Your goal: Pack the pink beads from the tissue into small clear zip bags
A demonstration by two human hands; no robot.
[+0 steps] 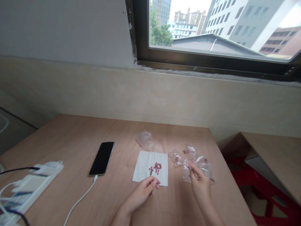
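A white sheet of paper or tissue [140, 166] lies flat on the table, with a small pile of pink and brown pills or beads [157, 168] on it. At the sheet's near edge is my left hand [147, 187], its fingers curled together; whatever they hold, if anything, is hidden. My right hand [200, 182] pinches a small clear plastic bag [187, 174] to the right of the sheet. Around it lie more clear bags [204, 164], several with a few small pink and brown pieces inside. Another clear bag [145, 140] sits behind the sheet and looks flat.
To the left, a black phone [102, 158] lies with a white charging cable [81, 198] plugged in. A white power strip [35, 188] with cables rests at the table's left side. Beyond the right edge stand a red stool [254, 179] and another table [275, 157]. A wall and window close off the back.
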